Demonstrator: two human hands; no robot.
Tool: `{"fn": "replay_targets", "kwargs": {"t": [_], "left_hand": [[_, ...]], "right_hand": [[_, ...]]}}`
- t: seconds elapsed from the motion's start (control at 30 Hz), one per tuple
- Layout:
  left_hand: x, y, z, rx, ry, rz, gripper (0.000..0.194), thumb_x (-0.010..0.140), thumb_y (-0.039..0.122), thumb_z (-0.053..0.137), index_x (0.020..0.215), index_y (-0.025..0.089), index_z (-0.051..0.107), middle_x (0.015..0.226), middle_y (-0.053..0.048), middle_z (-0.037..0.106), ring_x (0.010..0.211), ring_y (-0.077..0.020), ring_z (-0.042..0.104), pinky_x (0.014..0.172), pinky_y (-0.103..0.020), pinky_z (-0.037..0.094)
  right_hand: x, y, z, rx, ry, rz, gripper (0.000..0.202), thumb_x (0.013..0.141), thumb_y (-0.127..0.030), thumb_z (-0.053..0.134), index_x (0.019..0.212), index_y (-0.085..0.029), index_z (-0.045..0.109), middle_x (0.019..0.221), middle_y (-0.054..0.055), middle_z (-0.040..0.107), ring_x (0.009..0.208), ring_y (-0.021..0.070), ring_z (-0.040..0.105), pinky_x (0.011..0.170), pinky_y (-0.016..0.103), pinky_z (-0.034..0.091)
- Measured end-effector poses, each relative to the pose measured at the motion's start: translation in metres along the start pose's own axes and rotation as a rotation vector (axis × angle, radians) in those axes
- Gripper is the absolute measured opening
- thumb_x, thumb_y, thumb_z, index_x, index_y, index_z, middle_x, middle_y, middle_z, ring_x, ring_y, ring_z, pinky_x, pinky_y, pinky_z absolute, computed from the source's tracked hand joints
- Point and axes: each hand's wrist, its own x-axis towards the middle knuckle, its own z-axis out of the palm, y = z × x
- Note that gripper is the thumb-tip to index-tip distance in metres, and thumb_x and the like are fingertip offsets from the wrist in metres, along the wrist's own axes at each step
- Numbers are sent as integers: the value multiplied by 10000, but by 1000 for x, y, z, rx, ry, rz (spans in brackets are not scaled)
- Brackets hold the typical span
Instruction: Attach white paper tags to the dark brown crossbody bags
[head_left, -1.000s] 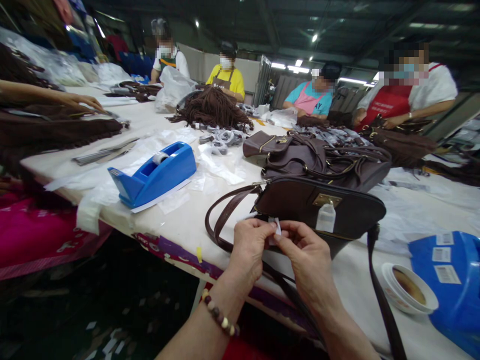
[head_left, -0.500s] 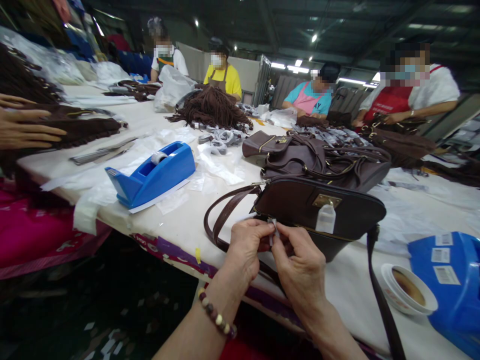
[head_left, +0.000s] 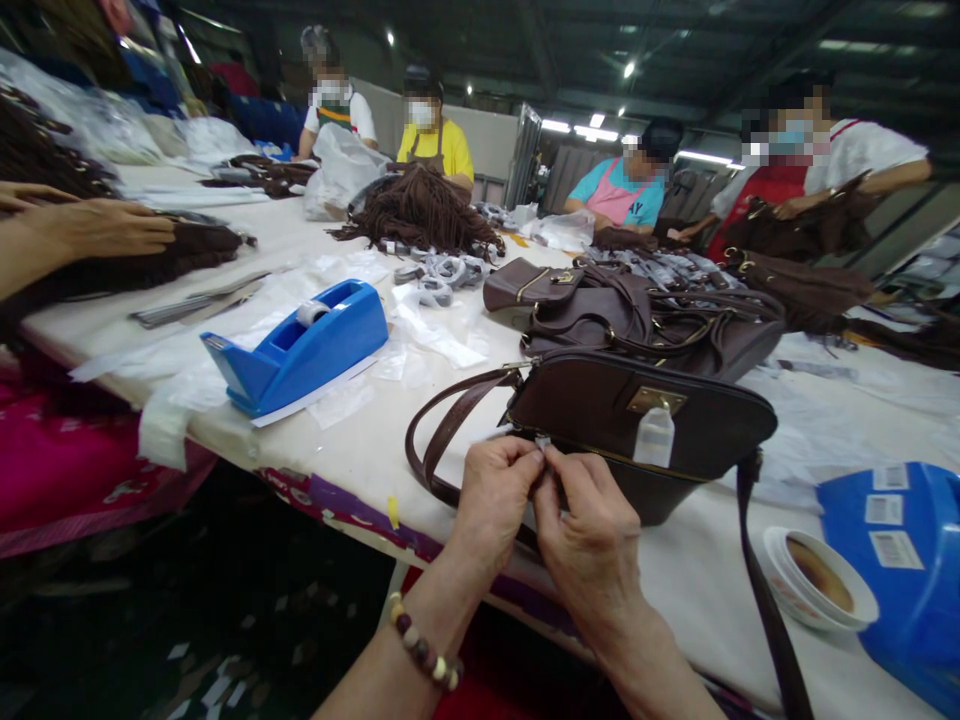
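Note:
A dark brown handbag stands tilted at the table's front edge, with a gold plate and a small clear sleeve hanging from it. At its lower left zipper end, my left hand and my right hand meet, both closed in a pinch. Between their fingertips shows a small whitish wrap piece, mostly hidden by the fingers. A brown strap loop lies left of my left hand. The long strap hangs down on the right.
A blue tape dispenser sits to the left, and a blue one with labels to the right beside a bowl of brown stuff. More brown bags lie behind. A co-worker's hands are at left; several people stand across the table.
My fingers have closed further round the small whitish piece, so less of it shows. My right hand has shifted slightly left. The co-worker's hands at left have moved right over dark material.

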Motion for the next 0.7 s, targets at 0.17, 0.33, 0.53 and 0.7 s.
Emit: {"fn": "replay_targets", "kwargs": {"t": [0.17, 0.33, 0.53, 0.7], "left_hand": [[0, -2, 0, 60, 27, 41, 102, 645, 182, 605, 561, 150, 654, 555, 15, 579, 567, -97, 477, 558, -212, 371], [0, -1, 2, 55, 51, 34, 111, 638, 195, 610, 537, 150, 620, 499, 31, 546, 497, -88, 452, 498, -208, 356], [-2, -1, 5, 1, 60, 12, 102, 622, 199, 608, 538, 143, 622, 469, 27, 551, 449, -83, 461, 469, -206, 358], [-1, -3, 5, -9, 70, 14, 114, 619, 207, 613, 526, 140, 608, 455, 23, 549, 438, -84, 463, 465, -210, 358]], "right_hand": [[0, -2, 1, 23, 9, 12, 248, 819, -109, 422, 905, -48, 647, 711, 107, 603, 666, 200, 569, 609, 346, 502], [1, -1, -3, 252, 29, 165, 195, 797, -152, 493, 904, -93, 646, 716, 62, 604, 581, 138, 539, 542, 273, 478], [5, 4, -7, 434, -52, 486, 164, 781, -283, 567, 793, -160, 675, 722, 41, 654, 630, 153, 587, 609, 290, 481], [13, 9, -5, 766, -82, 827, 196, 648, -331, 691, 724, -150, 680, 618, 6, 661, 537, 128, 566, 528, 256, 465]]}}
